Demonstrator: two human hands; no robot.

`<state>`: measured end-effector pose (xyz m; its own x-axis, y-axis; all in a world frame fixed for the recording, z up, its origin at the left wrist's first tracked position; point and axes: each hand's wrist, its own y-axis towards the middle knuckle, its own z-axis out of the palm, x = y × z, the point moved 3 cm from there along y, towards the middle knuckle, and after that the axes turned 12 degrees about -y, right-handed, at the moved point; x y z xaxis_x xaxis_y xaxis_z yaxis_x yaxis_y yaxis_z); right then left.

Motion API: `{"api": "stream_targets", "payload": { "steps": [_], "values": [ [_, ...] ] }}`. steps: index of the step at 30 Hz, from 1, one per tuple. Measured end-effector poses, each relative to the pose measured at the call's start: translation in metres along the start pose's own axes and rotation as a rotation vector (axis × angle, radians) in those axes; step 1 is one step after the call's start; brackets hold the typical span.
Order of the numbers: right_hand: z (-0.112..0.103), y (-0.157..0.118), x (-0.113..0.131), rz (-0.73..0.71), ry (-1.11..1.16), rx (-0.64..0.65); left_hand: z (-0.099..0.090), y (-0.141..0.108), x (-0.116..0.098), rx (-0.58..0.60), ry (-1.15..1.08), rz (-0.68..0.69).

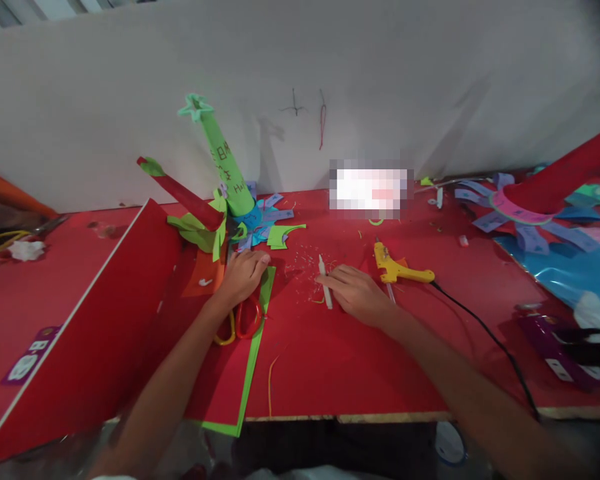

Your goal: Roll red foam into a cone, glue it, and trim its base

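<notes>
My left hand point(244, 277) is closed over the middle of a pair of scissors, whose red and yellow handles point(249, 317) stick out below it. The blades are mostly hidden under the hand. Beneath the scissors lie red and green sheets point(221, 373). With its fingertips, my right hand point(357, 291) holds a slim white pen point(325, 283) close to the table, its tip pointing away from me. Small paper scraps point(305, 270) are scattered beside the pen.
A yellow glue gun point(397, 265) with a black cord lies to the right. Behind my left hand stand a green paper cone point(227, 163) and a red one point(187, 200). A red board point(105, 327) leans at left; a larger red cone point(555, 183) stands at right.
</notes>
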<state>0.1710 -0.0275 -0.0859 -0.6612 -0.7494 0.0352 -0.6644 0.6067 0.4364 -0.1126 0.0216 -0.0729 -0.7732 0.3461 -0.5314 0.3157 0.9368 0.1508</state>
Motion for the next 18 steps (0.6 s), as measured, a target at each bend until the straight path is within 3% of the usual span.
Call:
{"api": "stream_targets", "payload": {
  "steps": [10,18],
  "values": [
    [-0.001,0.001,0.000,-0.024,-0.009,-0.007,-0.005,0.002,0.001,-0.077,-0.039,-0.024],
    [-0.001,0.000,0.001,-0.041,-0.005,-0.005,-0.011,0.001,0.013,-0.298,-0.310,-0.077]
  ]
}}
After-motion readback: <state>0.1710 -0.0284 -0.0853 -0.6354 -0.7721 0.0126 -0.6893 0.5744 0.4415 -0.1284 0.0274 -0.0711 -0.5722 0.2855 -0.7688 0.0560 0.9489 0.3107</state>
